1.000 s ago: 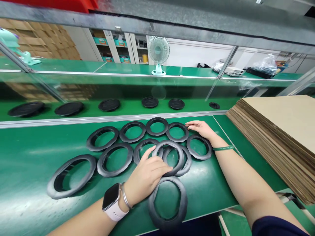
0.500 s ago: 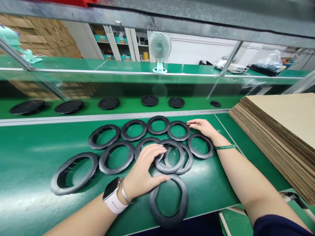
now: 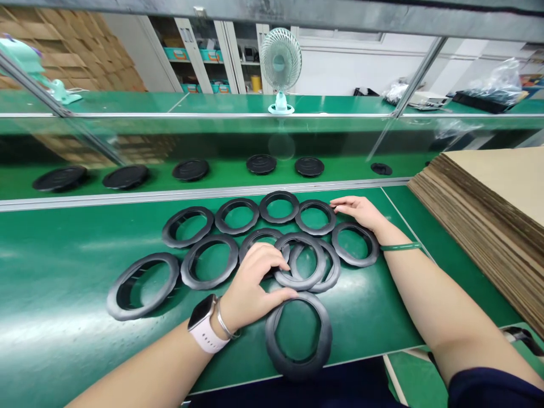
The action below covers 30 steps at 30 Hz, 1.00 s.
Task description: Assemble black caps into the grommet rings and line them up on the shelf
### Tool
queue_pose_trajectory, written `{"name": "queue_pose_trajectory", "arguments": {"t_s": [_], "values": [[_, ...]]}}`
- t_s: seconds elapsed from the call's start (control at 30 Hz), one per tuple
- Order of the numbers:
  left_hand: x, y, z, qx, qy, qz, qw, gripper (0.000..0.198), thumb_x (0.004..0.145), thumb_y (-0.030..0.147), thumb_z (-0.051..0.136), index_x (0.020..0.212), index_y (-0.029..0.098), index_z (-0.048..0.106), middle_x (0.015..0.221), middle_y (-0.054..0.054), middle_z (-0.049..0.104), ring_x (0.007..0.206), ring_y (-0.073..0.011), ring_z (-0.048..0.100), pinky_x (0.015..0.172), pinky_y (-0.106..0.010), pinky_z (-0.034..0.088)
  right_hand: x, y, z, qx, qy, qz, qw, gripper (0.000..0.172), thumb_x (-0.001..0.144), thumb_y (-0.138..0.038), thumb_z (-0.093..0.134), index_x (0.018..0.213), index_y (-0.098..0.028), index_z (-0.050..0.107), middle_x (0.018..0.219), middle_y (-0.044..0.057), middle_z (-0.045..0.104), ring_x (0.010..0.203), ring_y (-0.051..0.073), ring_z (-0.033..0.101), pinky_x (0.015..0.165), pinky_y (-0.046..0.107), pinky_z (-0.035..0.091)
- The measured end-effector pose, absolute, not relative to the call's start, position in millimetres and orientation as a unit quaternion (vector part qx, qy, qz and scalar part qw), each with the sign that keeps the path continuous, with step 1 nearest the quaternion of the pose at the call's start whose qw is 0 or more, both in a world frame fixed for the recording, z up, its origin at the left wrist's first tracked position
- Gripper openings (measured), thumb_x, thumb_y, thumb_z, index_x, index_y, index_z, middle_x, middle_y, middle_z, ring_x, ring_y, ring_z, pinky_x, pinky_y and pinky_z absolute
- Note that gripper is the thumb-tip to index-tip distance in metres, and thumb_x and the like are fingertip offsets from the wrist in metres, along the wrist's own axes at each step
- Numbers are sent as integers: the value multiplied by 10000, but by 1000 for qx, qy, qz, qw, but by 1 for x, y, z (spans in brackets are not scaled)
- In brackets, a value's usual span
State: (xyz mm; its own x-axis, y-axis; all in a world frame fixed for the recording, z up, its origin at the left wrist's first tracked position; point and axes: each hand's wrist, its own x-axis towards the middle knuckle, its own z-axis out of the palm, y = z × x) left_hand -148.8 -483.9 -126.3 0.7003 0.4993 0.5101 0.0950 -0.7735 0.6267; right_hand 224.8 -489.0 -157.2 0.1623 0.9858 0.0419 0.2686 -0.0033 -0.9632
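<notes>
Several black rings lie on the green bench in rows. My left hand (image 3: 259,283) has its fingers and thumb apart, holding nothing. Its fingertips rest at the left edge of an upper ring (image 3: 315,277), which overlaps another ring (image 3: 332,277). The thumb tip reaches the far rim of the nearest ring (image 3: 326,340), close to the bench's front edge. My right hand (image 3: 359,212) is open with fingers stretched out, the tips by the right rim of a back-row ring (image 3: 304,222). Below that hand lies another ring (image 3: 374,249). Whether its fingertips press on the rim, I cannot tell.
Round black discs (image 3: 191,169) lie along the strip behind the metal rail (image 3: 191,194). At the right stands a tall stack of cardboard sheets (image 3: 493,181). A small fan (image 3: 280,62) is on the rear shelf, and a metal beam (image 3: 255,14) crosses overhead.
The camera view has tilted down and shifted slightly, so everything sits a little differently in the picture. Both hands stay at the same rings, and the rings keep their arrangement.
</notes>
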Motion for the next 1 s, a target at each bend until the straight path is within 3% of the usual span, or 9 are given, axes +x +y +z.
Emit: {"name": "queue_pose_trajectory", "arguments": {"t_s": [0.1,0.2,0.27,0.33,0.47,0.63,0.77,1.0], "values": [[-145,-484,-125,913,140,284,256,356,770,391,799,1050,221,658,989,-59,688,1002,-237,589,951,-425,439,226,-489,-158,-598,-523,380,475,468,729,-506,810,1083,-206,750,1083,86,739,995,282,691,1027,482,478],[-143,-484,-125,942,99,238,215,213,897,220,629,1106,232,669,948,-39,716,953,-218,603,947,-436,421,225,-488,-158,-593,-521,387,476,450,736,-491,805,1082,-210,749,1080,84,740,984,272,694,1010,467,491],[-144,-485,-126,942,86,248,208,305,905,79,494,1104,229,670,930,-34,717,925,-202,605,935,-428,431,224,-487,-158,-585,-527,386,482,439,739,-492,797,1074,-212,750,1058,81,744,969,265,698,991,452,501],[-147,-485,-130,920,92,285,251,324,886,48,469,1060,229,674,940,-39,711,935,-199,615,938,-411,460,226,-485,-160,-596,-525,353,494,448,727,-527,786,1043,-211,757,999,75,754,940,262,705,970,442,513],[-153,-482,-143,773,172,373,484,152,905,209,602,1049,247,632,1041,-53,706,1044,-220,659,956,-382,531,249,-477,-169,-670,-473,211,532,472,728,-599,715,977,-200,755,986,79,753,973,257,690,966,413,513],[-146,-481,-146,593,256,307,699,279,902,414,628,1095,213,621,1115,-92,704,1105,-261,667,1013,-413,520,309,-467,-178,-756,-384,53,528,444,789,-518,600,1017,-157,722,1050,127,724,968,262,663,941,440,510],[-142,-480,-142,544,275,253,751,360,842,460,692,1094,206,646,1135,-99,696,1068,-279,683,1003,-419,524,351,-459,-177,-804,-355,-35,475,385,792,-367,565,1063,-140,719,1057,141,693,948,260,638,976,455,480],[-144,-484,-137,603,294,245,700,347,766,490,747,946,197,698,945,-87,665,923,-249,661,907,-384,556,388,-427,-173,-839,-374,-109,380,404,810,-215,519,1156,-142,714,1198,165,627,1167,320,496,1082,478,354]]}}
